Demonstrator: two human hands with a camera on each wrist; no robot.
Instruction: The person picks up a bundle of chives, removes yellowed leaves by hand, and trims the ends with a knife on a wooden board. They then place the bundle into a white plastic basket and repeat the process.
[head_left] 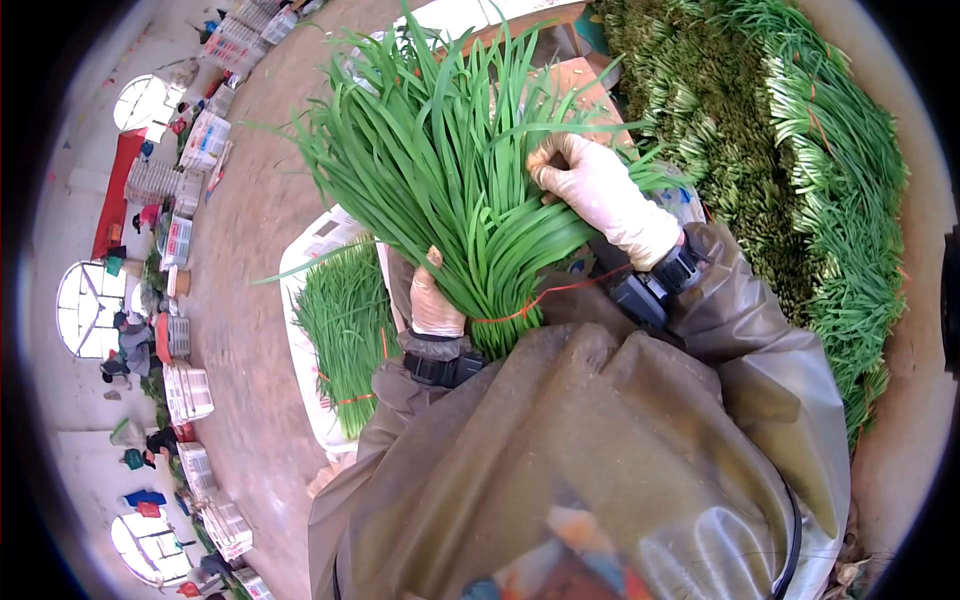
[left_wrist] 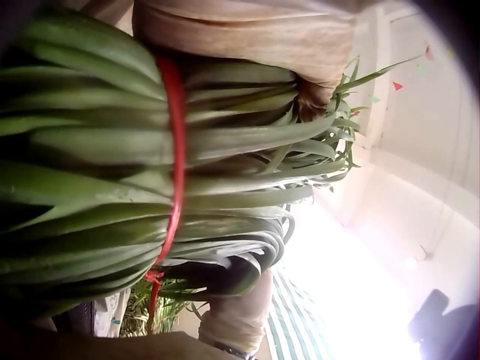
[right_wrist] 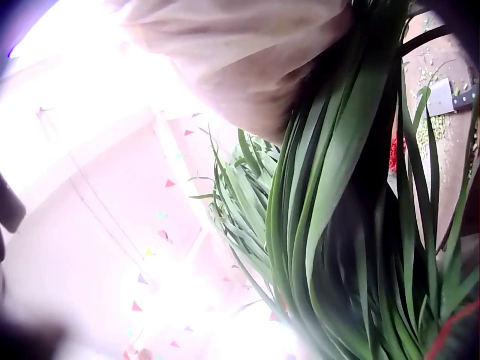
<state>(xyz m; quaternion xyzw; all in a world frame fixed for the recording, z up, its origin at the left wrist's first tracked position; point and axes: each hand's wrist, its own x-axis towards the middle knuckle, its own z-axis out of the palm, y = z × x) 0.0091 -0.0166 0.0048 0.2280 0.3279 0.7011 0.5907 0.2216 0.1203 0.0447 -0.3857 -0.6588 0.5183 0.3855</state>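
A large bunch of long green leaves fans out above the person's lap, with a red tie round its lower part. The gloved left hand grips the bunch's left side just above the tie, thumb up; in the left wrist view this hand lies across the leaves. On the right side, the gloved right hand has its thumb and fingers curled round some leaves, which bend over toward the right. The right wrist view shows the right hand against the leaves, its fingertips hidden.
A white crate with tied green bunches stands at the left. Piled bunches lie along the right. Behind the leaves is a board; a blade lies there in the right wrist view. Stacked crates and people are farther left.
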